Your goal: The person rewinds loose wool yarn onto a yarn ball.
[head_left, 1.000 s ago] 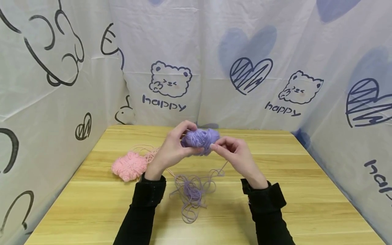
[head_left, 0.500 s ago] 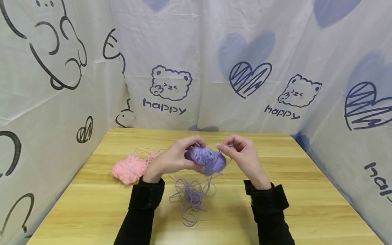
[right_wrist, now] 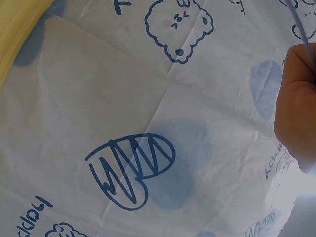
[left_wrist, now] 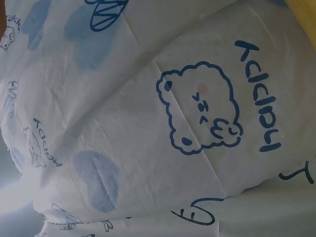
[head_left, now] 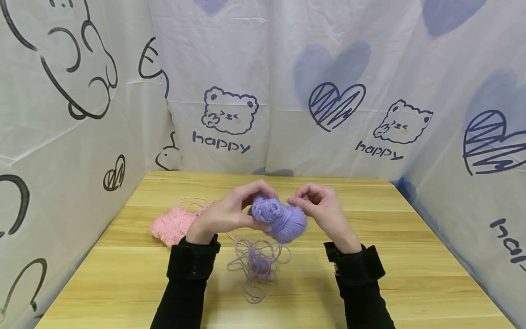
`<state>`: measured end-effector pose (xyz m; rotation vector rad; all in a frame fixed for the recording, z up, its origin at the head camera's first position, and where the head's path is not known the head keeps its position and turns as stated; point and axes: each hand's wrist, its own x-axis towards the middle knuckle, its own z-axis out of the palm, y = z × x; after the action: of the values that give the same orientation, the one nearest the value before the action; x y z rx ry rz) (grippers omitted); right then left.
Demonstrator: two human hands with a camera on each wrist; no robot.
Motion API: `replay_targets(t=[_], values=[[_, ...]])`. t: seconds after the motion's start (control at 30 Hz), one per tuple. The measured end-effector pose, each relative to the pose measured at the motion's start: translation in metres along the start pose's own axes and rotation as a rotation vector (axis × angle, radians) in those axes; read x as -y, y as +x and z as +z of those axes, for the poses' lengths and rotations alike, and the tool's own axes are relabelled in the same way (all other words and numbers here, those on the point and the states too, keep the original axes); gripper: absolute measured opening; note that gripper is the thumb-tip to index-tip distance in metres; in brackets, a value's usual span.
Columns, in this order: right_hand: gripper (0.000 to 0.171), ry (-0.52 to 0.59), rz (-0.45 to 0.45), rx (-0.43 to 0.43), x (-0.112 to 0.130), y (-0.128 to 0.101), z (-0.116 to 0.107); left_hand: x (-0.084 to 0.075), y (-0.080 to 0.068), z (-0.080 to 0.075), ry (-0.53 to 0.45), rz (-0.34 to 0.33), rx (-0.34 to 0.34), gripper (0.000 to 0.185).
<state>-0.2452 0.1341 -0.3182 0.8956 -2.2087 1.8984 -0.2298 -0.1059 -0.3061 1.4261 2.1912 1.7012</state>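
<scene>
The left hand (head_left: 228,212) grips the purple yarn ball (head_left: 279,219), held above the bench (head_left: 411,274) mid-scene and now lower than a second ago. The right hand (head_left: 322,208) has closed in, pinching the strand (right_wrist: 301,24) against the ball, so winding continues over the loose purple tangle (head_left: 259,265).

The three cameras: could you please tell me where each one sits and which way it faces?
Head: worn on the head, looking forward and down at the left hand gripping the purple yarn ball, right hand pinching its strand, black sleeves.
Left wrist: faces only the printed cloth; no body.
Right wrist: faces cloth; hand edge, strand.
Shared: bear-and-heart cloth.
</scene>
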Motion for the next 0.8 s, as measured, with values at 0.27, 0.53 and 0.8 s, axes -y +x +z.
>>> replay_targets(t=[0.27, 0.53, 0.8], values=[[0.016, 0.071, 0.059, 0.024, -0.003, 0.001, 0.004, -0.002, -0.001, -0.003, -0.112, 0.026, -0.030, 0.048], [0.025, 0.138, 0.080, 0.044, -0.007, 0.005, 0.015, -0.010, -0.003, -0.004, -0.216, -0.058, -0.105, 0.048], [0.032, 0.141, 0.095, 0.078, -0.015, 0.005, 0.020, -0.013, -0.003, -0.003, -0.265, -0.112, -0.296, 0.047]])
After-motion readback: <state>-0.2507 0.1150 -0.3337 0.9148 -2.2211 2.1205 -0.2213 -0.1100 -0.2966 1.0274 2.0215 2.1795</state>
